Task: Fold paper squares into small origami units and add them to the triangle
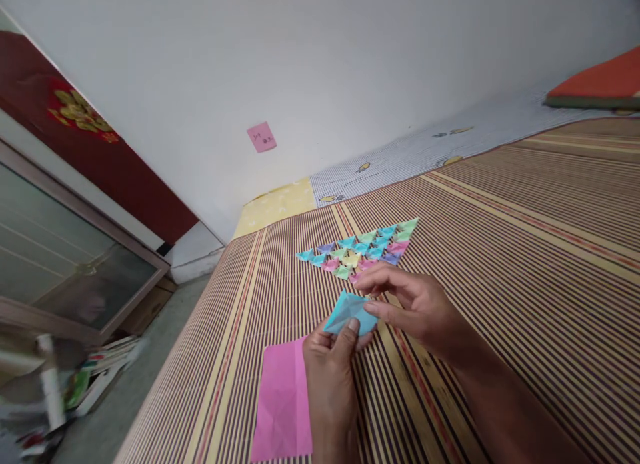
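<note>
A folded piece of light blue paper, with creases across its face and a pointed top, is held in my left hand. The left thumb presses on its lower front while the fingers lie behind it. My right hand is at the paper's right side, thumb against that edge. Its fingers are curved above, with a gap between them and the thumb. Beyond the hands, several small folded paper triangles in blue, green, pink, yellow and purple form a larger triangle. A creased pink sheet lies beside my left wrist, partly covered by it.
A striped mat covers the bed, with patterned cloth along the wall. A pink note is stuck on the wall. An orange item lies far right. Left of the bed are the floor, a glass-panelled door and clutter.
</note>
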### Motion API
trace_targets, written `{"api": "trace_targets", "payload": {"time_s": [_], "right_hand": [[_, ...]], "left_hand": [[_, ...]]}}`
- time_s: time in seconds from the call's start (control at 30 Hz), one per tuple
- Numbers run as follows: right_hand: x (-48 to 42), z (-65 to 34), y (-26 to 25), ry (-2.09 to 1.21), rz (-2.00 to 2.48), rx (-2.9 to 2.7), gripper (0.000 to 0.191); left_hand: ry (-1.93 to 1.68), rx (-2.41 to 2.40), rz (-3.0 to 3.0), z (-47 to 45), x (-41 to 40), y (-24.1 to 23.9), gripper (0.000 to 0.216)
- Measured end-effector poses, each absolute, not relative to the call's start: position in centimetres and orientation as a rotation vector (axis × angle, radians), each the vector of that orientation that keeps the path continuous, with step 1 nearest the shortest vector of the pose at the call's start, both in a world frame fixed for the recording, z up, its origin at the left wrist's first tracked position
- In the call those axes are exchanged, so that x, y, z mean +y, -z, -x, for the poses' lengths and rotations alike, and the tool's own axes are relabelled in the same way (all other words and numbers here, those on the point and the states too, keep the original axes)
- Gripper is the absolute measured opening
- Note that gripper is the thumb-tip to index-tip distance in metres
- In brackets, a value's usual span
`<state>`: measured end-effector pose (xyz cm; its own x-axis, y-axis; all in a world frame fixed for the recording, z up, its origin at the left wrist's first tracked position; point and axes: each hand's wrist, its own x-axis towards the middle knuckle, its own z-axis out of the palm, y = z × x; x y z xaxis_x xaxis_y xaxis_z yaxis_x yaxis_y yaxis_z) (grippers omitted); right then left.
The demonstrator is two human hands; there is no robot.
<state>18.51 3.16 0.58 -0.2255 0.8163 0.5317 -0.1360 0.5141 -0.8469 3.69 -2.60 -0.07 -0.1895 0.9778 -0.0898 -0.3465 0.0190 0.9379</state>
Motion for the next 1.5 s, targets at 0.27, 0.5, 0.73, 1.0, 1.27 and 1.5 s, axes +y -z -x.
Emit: {"api": "trace_targets", "payload": {"time_s": [0.27,0.5,0.73,1.0,1.27,1.5], "right_hand": [[3.14,-18.49,-0.69,-0.951,0.563,-1.591,0.017],[2.86,-18.47,-1.0,-0.95,0.556,-1.566,0.016],[2.81,-18.48,-1.33,-0.951,0.634,-1.603,0.016],[2.72,-18.43,-1.4,-0.901,0.646,-1.638,0.014],[2.83,-18.22,-1.38,-0.985,0.665,-1.645,0.007],[2.56,-18.25,-1.35,-0.986,0.651,-1.68,0.025]], "left_hand": [[-1.481,1.116,-0.803,-3.7,-2.5,-0.04,0.025],[-1.47,1.121,-0.807,-3.86,-2.56,-0.24,0.033],[-1.446,1.118,-0.849,-3.66,-2.59,-0.15,0.026],[-1.454,1.12,-0.817,-3.73,-2.55,-0.09,0.03],[-1.479,1.097,-0.753,-3.92,-2.57,-0.32,0.025],[-1.485,1.087,-0.703,-4.01,-2.43,-0.52,0.023]]}}
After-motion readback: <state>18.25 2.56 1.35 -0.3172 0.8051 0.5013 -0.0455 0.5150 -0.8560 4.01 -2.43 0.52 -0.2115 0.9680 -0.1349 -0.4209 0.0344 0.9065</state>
